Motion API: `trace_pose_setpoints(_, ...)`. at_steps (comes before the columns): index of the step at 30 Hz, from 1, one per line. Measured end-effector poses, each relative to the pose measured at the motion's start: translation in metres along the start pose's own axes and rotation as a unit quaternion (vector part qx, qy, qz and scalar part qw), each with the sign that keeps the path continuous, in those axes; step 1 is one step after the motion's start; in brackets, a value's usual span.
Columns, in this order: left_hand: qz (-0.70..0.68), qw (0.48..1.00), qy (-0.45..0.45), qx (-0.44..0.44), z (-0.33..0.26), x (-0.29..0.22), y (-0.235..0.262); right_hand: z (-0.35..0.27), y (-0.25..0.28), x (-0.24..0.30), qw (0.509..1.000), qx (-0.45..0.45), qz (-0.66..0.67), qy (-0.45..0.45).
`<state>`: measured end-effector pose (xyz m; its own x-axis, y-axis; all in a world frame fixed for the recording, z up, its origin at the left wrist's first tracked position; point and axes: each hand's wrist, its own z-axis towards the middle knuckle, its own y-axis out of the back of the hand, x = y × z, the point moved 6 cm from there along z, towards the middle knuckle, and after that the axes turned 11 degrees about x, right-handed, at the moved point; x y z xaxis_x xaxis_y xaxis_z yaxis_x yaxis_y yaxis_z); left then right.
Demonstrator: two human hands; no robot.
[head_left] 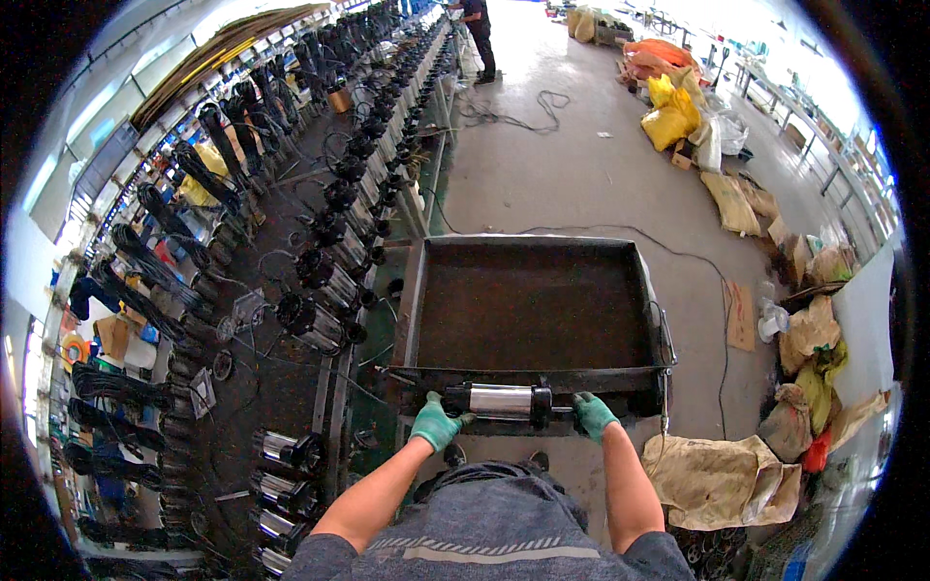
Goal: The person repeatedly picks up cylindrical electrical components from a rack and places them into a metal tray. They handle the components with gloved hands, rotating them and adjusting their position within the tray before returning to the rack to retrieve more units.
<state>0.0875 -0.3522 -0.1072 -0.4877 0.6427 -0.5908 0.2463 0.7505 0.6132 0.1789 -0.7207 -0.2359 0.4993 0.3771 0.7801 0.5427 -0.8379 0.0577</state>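
A silver cylindrical pump motor with black end pieces lies sideways in front of me, at the near edge of a dark metal tank. My left hand, in a green glove, is closed at its left end, with the thumb along the near side. At the other end, by the thin shaft, my right hand, also in a green glove, has its fingers curled down around something. Its fingertips are partly hidden.
Several similar motors lie in a row at lower left, and a long line of upright ones runs beyond. Black cable coils hang farther left. A cable crosses the floor near sacks at right. Another person stands far ahead.
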Motion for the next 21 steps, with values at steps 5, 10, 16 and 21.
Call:
trace_pose_setpoints(5, 0.019, 1.000, 0.016, 0.008, 0.012, 0.019, -0.008, -0.053, -0.008, 0.044, 0.979, 0.133, 0.149, -0.042)
trace_pose_setpoints(10, 0.005, 1.000, -0.030, -0.010, 0.017, 0.020, -0.013, -0.048, 0.002, 0.036, 0.985, 0.110, 0.090, -0.097)
trace_pose_setpoints(16, 0.032, 0.999, -0.011, -0.013, 0.010, 0.011, -0.007, -0.026, 0.002, 0.028, 0.998, 0.013, 0.006, -0.060)
trace_pose_setpoints(21, 0.019, 1.000, -0.016, -0.010, 0.007, 0.015, -0.004, -0.050, 0.005, 0.050, 0.921, -0.031, -0.259, 0.288)
